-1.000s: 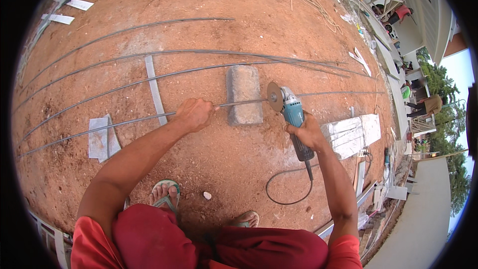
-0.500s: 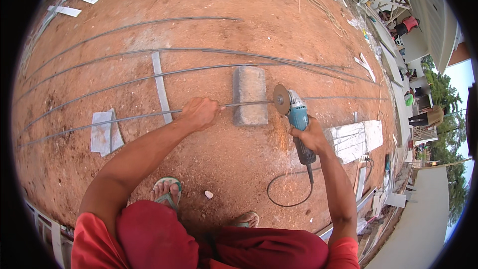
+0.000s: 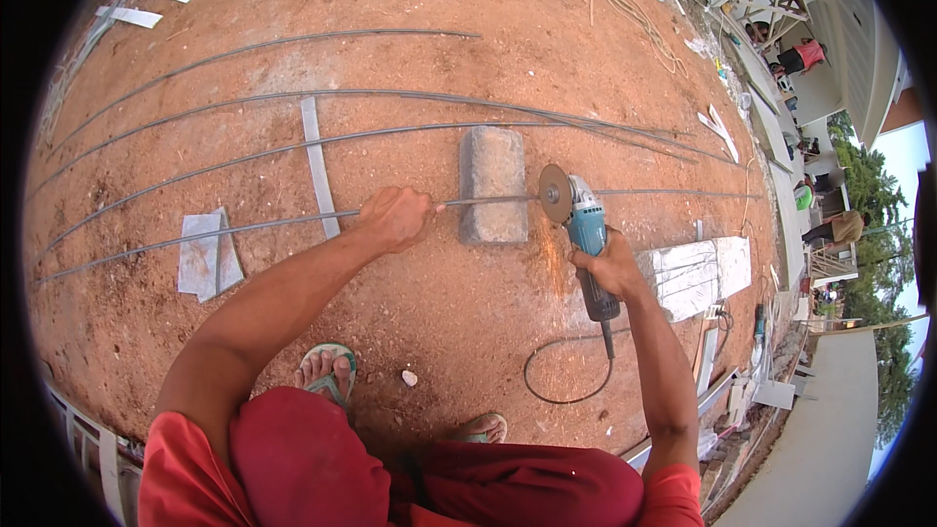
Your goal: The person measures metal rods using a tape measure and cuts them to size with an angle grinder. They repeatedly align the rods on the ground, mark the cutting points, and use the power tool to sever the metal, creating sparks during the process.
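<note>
My left hand point(image 3: 396, 219) is closed around a long steel rod point(image 3: 264, 223), just left of a grey concrete block point(image 3: 494, 176). The rod lies across that block and runs on to the right. In my right hand point(image 3: 607, 262) is a teal and black angle grinder point(image 3: 589, 229), gripped by its body. Its round cutting disc point(image 3: 556, 193) meets the rod a little right of the block. Orange sparks point(image 3: 554, 268) spray down from the contact toward the ground. The grinder's black cord point(image 3: 571, 400) loops on the dirt below.
Several more rods point(image 3: 322, 140) lie beyond on the reddish dirt, near a flat grey strip point(image 3: 314, 151). Grey flat pieces point(image 3: 207, 254) rest at left, a silvery wrapped bundle point(image 3: 688, 273) at right. Past it are scrap boards, a building and people point(image 3: 802, 57). My sandalled foot point(image 3: 330, 371) is close.
Sparks keep falling from the disc, in a slightly different spray. The view has shifted very slightly; both hands keep their grip and nearly the same place.
</note>
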Motion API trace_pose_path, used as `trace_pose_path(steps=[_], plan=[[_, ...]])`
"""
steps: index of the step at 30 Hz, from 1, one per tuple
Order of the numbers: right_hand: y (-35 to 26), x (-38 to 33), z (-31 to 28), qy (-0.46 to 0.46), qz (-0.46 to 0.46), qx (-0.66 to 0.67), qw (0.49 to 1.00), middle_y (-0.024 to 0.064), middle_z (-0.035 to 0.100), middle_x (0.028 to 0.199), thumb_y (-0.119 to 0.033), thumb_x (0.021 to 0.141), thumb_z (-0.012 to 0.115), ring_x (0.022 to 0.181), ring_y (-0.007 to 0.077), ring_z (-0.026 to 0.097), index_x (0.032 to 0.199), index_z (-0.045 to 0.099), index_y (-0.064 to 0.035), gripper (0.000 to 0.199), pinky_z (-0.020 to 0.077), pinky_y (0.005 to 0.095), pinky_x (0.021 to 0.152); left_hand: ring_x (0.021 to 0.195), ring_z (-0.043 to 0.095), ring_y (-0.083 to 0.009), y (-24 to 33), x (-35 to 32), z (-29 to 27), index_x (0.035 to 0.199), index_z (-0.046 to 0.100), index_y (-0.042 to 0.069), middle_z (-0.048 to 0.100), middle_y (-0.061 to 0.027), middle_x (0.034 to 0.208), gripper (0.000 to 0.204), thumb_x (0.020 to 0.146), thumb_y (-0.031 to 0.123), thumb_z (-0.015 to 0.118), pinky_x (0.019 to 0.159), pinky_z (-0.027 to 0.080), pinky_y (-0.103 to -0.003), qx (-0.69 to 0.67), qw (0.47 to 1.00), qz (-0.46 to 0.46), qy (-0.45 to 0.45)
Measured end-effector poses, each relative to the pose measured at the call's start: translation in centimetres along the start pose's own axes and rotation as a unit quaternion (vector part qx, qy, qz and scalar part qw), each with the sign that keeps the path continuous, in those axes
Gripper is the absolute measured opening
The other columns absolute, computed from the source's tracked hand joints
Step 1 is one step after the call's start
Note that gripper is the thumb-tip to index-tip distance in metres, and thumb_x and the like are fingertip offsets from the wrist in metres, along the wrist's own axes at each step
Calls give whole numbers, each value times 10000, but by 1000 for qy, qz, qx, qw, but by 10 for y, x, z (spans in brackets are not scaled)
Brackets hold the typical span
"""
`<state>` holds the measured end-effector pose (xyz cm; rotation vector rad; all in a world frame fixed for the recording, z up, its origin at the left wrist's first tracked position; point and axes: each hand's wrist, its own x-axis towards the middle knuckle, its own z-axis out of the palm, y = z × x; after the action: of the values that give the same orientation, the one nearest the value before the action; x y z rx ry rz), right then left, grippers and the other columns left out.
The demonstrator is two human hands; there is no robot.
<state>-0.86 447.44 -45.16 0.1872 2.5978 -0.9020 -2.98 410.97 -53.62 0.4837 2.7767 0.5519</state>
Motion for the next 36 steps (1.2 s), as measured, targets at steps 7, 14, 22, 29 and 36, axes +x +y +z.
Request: trace_pose_path(steps=[7, 14, 22, 29, 36], plan=[[5, 0, 0, -1, -7, 13, 1000, 121, 712, 818, -188, 770, 765, 751, 234, 681, 987, 684, 5, 301, 547, 381, 726, 715, 733, -419, 2, 0, -4, 887, 726, -59, 690, -256, 706, 531, 1088, 372, 489, 658, 585, -522, 1, 1000, 5, -16], [5, 2, 0, -10, 6, 6, 1000, 125, 711, 815, -197, 768, 762, 748, 239, 680, 980, 691, -2, 296, 548, 390, 731, 734, 735, -422, 3, 0, -6, 895, 726, -55, 698, -262, 734, 537, 1090, 382, 483, 673, 587, -523, 0, 1000, -5, -31], [9, 4, 1, -3, -3, -2, 1000, 120, 710, 808, -207, 761, 768, 747, 242, 680, 961, 692, -5, 294, 547, 390, 725, 739, 735, -428, 2, -1, -3, 877, 729, -44, 697, -263, 727, 538, 1083, 391, 489, 682, 586, -532, 5, 1000, -1, -9], [10, 5, 0, 2, -14, -15, 1000, 118, 704, 788, -207, 761, 770, 734, 239, 676, 931, 688, -2, 278, 545, 392, 716, 752, 735, -436, 3, -1, -4, 884, 735, -40, 700, -264, 735, 535, 1081, 394, 491, 690, 586, -540, 1, 1000, -3, -12], [0, 2, -2, 6, -21, -37, 999, 124, 707, 795, -204, 763, 764, 745, 244, 682, 950, 684, 6, 292, 548, 391, 728, 753, 734, -442, 3, -2, -2, 890, 735, -44, 701, -265, 739, 525, 1082, 381, 494, 689, 587, -542, -4, 1000, -4, -3]])
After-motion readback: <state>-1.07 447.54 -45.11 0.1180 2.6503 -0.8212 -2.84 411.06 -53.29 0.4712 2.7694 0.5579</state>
